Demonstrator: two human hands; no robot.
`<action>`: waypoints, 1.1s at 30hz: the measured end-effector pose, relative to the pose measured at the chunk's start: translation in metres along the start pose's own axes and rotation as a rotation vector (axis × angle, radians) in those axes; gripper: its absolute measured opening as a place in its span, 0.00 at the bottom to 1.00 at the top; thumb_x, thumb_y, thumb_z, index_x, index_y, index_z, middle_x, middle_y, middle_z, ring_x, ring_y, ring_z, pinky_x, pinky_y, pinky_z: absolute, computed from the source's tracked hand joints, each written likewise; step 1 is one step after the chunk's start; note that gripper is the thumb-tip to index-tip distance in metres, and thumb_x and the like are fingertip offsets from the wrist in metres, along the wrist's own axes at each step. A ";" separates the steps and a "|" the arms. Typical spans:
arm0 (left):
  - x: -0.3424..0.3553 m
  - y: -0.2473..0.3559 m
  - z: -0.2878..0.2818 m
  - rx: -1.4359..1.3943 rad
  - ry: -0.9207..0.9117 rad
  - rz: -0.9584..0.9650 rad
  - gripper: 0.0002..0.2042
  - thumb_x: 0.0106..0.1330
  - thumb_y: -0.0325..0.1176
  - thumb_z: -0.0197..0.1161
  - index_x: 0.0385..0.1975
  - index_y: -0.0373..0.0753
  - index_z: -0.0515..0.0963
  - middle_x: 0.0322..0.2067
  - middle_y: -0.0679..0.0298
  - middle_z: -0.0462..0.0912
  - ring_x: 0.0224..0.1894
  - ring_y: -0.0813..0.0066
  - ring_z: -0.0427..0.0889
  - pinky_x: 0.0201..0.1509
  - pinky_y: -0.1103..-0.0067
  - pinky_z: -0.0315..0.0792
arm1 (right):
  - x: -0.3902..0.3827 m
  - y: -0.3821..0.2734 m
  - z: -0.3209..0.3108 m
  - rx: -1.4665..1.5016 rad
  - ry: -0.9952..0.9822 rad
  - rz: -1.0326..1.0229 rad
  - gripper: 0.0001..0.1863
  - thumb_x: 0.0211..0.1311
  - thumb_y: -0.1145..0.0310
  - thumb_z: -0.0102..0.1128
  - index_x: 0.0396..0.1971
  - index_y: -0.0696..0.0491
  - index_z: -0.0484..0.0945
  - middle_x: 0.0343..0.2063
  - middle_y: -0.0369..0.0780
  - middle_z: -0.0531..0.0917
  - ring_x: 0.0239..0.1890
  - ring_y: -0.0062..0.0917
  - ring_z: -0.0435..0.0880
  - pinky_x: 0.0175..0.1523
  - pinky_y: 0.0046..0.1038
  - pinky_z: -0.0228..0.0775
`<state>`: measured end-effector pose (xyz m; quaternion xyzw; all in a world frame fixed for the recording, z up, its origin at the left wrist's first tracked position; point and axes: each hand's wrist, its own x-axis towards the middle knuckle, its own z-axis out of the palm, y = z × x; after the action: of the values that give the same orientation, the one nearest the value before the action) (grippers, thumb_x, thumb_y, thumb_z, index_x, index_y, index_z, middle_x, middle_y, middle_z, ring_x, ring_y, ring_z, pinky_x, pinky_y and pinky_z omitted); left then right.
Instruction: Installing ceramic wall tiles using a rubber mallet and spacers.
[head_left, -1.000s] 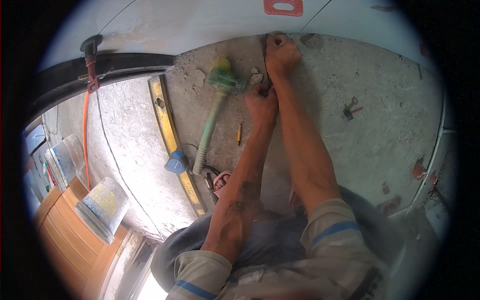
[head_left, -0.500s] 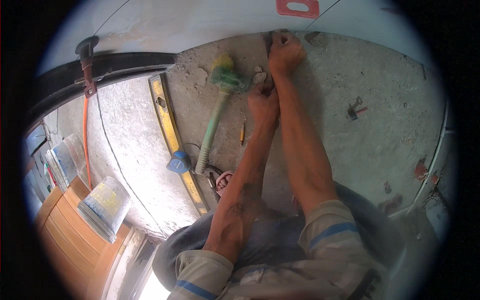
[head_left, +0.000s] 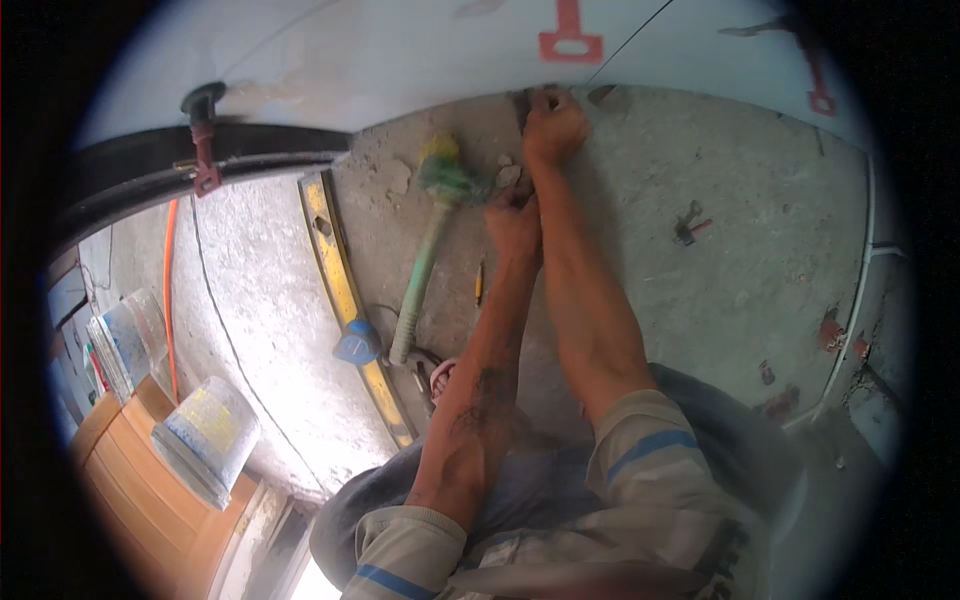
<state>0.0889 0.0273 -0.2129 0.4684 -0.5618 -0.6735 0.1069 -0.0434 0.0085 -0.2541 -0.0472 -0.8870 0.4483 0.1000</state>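
Observation:
Both my arms reach forward over a dusty concrete floor to the foot of a pale tiled wall. My right hand is closed low against the wall, beside a dark narrow piece whose kind I cannot make out. Just nearer to me, my left hand is closed too, its fingers curled near the floor. What either hand grips is hidden. Small broken chips lie left of the hands. A mallet with a green and yellow head and pale green handle rests further left.
A yellow spirit level lies left of the mallet, with a blue tape measure on it. A yellow pencil is beside my left forearm. Red-handled clips sit on the wall; another lies right. Buckets stand at left.
The view has tilted slightly, so more of the wall and its red clips shows. Both hands stay closed at the same spot by the wall.

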 end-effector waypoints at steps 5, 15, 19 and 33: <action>0.000 -0.001 0.004 -0.016 0.008 0.023 0.14 0.55 0.33 0.67 0.30 0.25 0.78 0.25 0.57 0.82 0.28 0.76 0.77 0.32 0.75 0.72 | 0.003 -0.002 -0.006 0.066 -0.020 -0.003 0.10 0.50 0.63 0.66 0.27 0.55 0.84 0.25 0.47 0.84 0.30 0.42 0.83 0.38 0.39 0.73; 0.001 -0.007 0.007 0.137 0.051 0.035 0.15 0.55 0.34 0.66 0.35 0.25 0.79 0.28 0.55 0.82 0.29 0.72 0.78 0.35 0.74 0.73 | 0.005 0.004 -0.011 0.118 -0.105 -0.048 0.08 0.52 0.69 0.64 0.29 0.58 0.83 0.30 0.48 0.84 0.34 0.45 0.83 0.39 0.40 0.75; 0.005 -0.012 0.008 0.154 0.048 0.010 0.16 0.56 0.33 0.66 0.36 0.25 0.79 0.29 0.54 0.83 0.29 0.69 0.79 0.36 0.72 0.73 | 0.007 0.005 -0.010 0.128 -0.102 -0.025 0.11 0.51 0.65 0.66 0.29 0.57 0.84 0.28 0.50 0.83 0.32 0.45 0.83 0.37 0.40 0.74; -0.025 -0.009 -0.011 0.488 0.060 0.113 0.14 0.59 0.35 0.62 0.30 0.25 0.78 0.25 0.47 0.82 0.31 0.60 0.82 0.38 0.68 0.73 | 0.011 0.010 -0.010 0.071 -0.188 -0.052 0.07 0.53 0.68 0.62 0.29 0.55 0.84 0.28 0.50 0.83 0.34 0.46 0.83 0.39 0.43 0.75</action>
<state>0.1137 0.0402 -0.2067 0.4678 -0.7298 -0.4965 0.0447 -0.0518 0.0245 -0.2545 0.0216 -0.8771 0.4790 0.0293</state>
